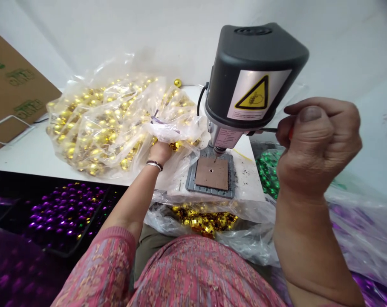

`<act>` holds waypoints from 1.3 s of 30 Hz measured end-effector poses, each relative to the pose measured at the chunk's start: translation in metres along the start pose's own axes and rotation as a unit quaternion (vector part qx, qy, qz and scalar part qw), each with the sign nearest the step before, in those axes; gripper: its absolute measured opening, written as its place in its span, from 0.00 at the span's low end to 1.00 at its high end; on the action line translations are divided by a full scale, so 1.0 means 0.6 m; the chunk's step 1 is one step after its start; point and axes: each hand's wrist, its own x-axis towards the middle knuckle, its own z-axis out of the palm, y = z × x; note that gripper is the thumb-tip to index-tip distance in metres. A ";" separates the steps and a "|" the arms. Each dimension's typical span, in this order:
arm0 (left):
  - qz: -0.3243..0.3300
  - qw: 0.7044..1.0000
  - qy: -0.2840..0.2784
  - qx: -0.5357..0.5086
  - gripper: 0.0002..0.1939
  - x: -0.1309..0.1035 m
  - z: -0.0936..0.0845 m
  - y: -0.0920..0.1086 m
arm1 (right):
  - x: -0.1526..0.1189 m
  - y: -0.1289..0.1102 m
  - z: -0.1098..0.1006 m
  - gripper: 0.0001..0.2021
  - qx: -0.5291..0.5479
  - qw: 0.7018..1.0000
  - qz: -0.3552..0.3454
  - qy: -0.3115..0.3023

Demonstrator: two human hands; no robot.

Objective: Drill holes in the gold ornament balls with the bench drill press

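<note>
Work looks partway: dark shavings (245, 174) on table (21, 160) suggest some drilling done. Gold balls (100, 137) crowd large clear bag (165, 133) at left; whether any are drilled, cannot tell. Left hand (160, 152) in bag mouth among balls, fingers hidden, so grip cannot be told. Right hand (311, 147), fingers curled tight, grips end of lever (269, 129) on drill press (257, 51); bit (215, 158) stands over brown board (208, 179). Near bag (251, 238) at lap holds faceted gold balls (209, 222). Black tray (62, 254), near left, holds mostly purple balls (64, 213).
</note>
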 end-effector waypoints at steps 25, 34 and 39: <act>-0.049 0.728 -0.243 -0.639 0.32 -0.196 0.035 0.034 | -0.005 -0.006 -0.009 0.15 -0.037 0.999 0.010 -0.030; 0.038 0.856 -0.190 -0.479 0.29 -0.177 0.053 0.085 | 0.012 -0.006 -0.012 0.14 -0.036 0.998 -0.013 -0.054; 0.020 0.874 -0.183 -0.449 0.32 -0.172 0.063 0.090 | 0.077 -0.001 0.011 0.13 -0.034 0.996 0.038 -0.069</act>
